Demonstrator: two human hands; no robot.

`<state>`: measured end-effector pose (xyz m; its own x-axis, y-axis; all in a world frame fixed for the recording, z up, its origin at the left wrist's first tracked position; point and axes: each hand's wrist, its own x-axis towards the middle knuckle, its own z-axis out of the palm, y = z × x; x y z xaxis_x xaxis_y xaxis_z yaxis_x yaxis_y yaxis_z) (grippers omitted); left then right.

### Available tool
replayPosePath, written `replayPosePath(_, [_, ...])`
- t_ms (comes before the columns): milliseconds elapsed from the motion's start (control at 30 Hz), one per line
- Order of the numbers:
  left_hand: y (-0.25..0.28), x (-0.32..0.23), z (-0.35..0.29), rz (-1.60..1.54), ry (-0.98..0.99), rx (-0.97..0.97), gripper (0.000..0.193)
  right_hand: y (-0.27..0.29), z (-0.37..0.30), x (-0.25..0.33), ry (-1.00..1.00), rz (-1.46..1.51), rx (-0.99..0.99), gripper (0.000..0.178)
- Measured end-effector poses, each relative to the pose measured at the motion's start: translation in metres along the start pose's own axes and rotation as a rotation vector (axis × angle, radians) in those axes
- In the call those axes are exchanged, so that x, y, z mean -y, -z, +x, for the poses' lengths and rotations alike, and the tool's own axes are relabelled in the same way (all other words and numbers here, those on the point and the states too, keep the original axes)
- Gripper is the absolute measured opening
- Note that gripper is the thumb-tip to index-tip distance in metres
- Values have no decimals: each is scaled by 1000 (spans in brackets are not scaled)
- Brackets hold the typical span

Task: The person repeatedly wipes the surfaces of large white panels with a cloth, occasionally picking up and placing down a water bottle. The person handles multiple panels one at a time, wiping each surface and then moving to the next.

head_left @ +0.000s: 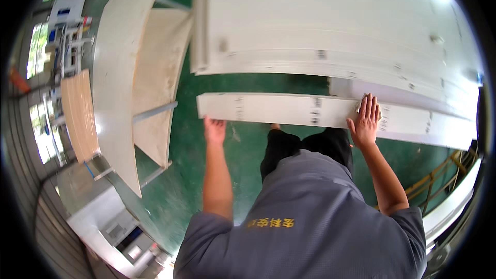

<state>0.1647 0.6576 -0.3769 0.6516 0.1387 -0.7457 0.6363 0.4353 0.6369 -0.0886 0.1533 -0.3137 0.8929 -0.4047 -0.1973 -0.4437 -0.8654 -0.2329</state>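
A long, narrow white panel with small dark printed marks lies across in front of me. My left hand grips its near edge close to the left end, thumb at the edge and fingertips partly hidden by it. Farther right, my right hand presses down on the panel's top face, fingers long and close together. Under that palm is a pale, cloth-like pad; only its edges show on either side of the fingers, so its exact kind is unclear.
Beyond the panel stands a big stack of white sheets. Large pale boards lean on a metal frame at left, beside a tan board. Green floor shows between. Yellow rails are at lower right.
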Motion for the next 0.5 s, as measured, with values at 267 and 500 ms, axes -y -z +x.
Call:
replayPosePath(267, [5,17,2,-76,158,293,59,-66,80,331,472,77,177,96])
replayPosePath(500, [22,4,7,-400,308,475,85,-107,107,451,720,90,126,87])
